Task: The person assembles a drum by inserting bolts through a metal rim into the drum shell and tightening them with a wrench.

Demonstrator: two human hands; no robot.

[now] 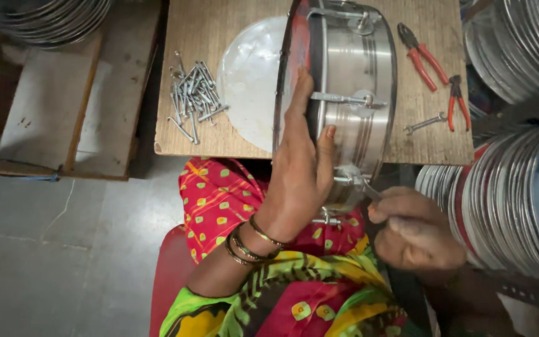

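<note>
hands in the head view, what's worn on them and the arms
The left hand has several thin gold-coloured bangles at the wrist; the forearm is bare, and its thumbnail shows reddish polish. The right hand shows no rings; its wrist is mostly out of view. Bright patterned cloth in pink, green and yellow lies beneath.
</note>
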